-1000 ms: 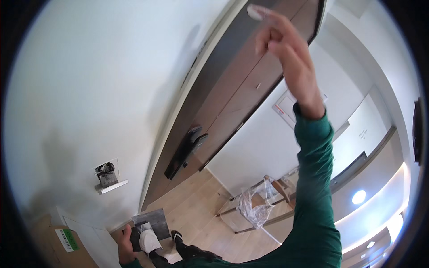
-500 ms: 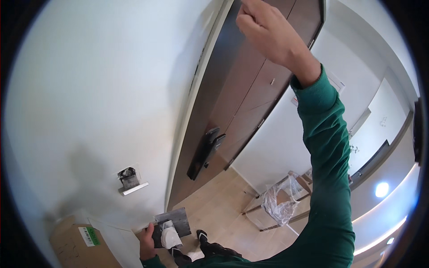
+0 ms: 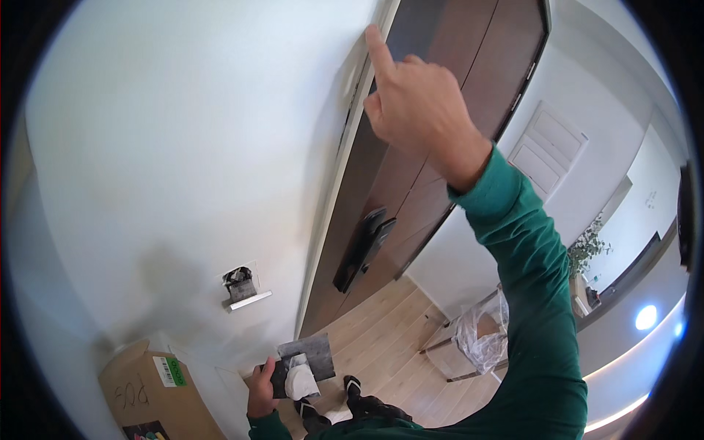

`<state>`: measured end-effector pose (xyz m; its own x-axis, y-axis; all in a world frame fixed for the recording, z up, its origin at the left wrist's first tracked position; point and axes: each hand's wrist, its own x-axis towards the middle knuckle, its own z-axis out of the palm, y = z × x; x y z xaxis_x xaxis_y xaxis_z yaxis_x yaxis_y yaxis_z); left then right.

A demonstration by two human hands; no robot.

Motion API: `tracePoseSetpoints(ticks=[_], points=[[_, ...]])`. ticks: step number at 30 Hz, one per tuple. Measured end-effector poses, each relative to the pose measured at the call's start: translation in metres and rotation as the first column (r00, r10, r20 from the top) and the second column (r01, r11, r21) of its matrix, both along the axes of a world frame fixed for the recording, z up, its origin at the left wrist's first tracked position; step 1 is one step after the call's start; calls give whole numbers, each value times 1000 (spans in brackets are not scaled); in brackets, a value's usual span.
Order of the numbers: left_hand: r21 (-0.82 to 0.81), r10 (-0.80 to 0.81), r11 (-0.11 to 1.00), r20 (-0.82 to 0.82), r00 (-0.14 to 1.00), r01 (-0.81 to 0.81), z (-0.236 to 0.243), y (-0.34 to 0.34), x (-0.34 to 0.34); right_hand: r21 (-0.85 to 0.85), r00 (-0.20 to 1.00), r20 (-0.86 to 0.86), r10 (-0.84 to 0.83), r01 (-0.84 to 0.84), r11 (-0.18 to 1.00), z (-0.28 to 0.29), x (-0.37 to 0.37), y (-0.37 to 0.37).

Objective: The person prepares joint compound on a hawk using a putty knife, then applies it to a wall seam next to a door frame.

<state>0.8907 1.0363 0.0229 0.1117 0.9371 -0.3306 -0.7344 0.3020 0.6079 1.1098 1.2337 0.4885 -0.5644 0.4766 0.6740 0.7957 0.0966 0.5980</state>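
My right hand (image 3: 422,106) is raised at the door frame (image 3: 334,172). Its index finger is stretched out, with the tip at the frame's edge beside the white wall; the thumb stands out, the other fingers curl, and nothing shows in the hand. Low down, my left hand (image 3: 262,389) grips flat grey trowel plates (image 3: 315,353) that overlap, bearing a mound of white filler (image 3: 301,382). The trowel's handle is hidden by the plates and fingers. Along the frame, a dark, rough gap (image 3: 350,110) runs next to the wall.
A dark brown door (image 3: 433,147) with a black handle lock (image 3: 363,249) stands right of the frame. A grey blade with a pale edge (image 3: 249,301) sticks out of an open wall box (image 3: 238,277). Cardboard box (image 3: 158,400) at lower left; plastic-wrapped chair (image 3: 477,334) at right.
My right hand has come down from the upper edge of the view, and its index finger is now stretched toward the frame. The view has shifted; my left hand still holds the trowel.
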Motion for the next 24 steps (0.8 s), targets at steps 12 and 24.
tracePoseSetpoints(ticks=[12, 24], points=[[-2, 19, 1000, -25, 1000, -19, 25, -13, -1, -210, 992, 90, -83, 100, 973, -128, -1, -10], [35, 17, 999, 29, 999, -18, 26, -24, -3, -557, 999, -21, 40, -44, 829, -246, 13, -38]])
